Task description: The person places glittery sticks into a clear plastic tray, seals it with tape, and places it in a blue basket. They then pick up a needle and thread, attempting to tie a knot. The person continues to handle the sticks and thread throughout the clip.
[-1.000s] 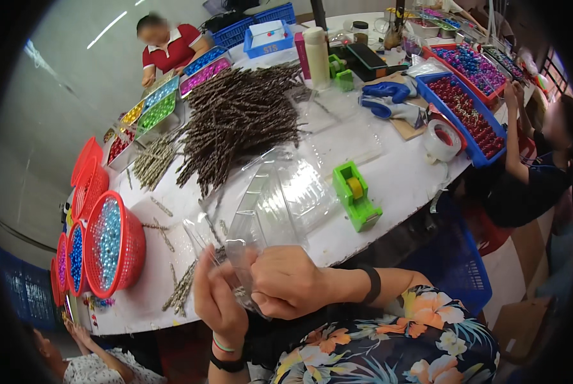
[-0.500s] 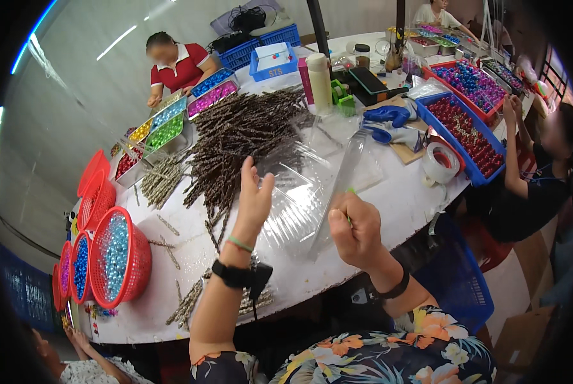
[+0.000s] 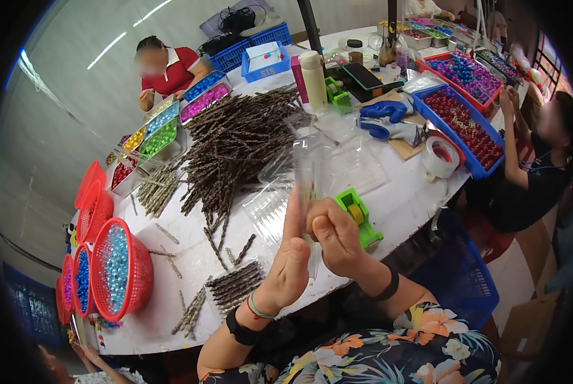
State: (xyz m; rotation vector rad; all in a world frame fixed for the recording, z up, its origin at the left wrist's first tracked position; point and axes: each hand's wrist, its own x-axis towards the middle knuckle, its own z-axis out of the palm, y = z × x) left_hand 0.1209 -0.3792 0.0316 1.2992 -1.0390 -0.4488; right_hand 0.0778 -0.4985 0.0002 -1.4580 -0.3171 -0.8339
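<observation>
A clear plastic bag (image 3: 307, 157) stands upright in front of me, seen nearly edge-on. My right hand (image 3: 339, 238) is closed around its lower part. Against its left side lies my left hand (image 3: 289, 272), the fingers stretched straight up along the plastic. A green tape dispenser (image 3: 359, 219) with a yellow roll is just right of my right hand. Behind the left hand, more clear plastic sheets (image 3: 267, 210) lie on the table. To the left of that hand is a neat row of dark twisted sticks (image 3: 235, 285) on clear plastic.
A large heap of dark twisted sticks (image 3: 235, 144) covers the middle of the white table (image 3: 178, 240). Red baskets of beads (image 3: 142, 275) stand at left, blue (image 3: 449, 96) and red trays at right. Gloves (image 3: 389, 121) and tape rolls (image 3: 441, 158) lie nearer. Other people sit around.
My left hand has come right and down to the bag. My right hand has shifted slightly left, and the bag has gone from slanted to upright. The green dispenser and stick row are now uncovered.
</observation>
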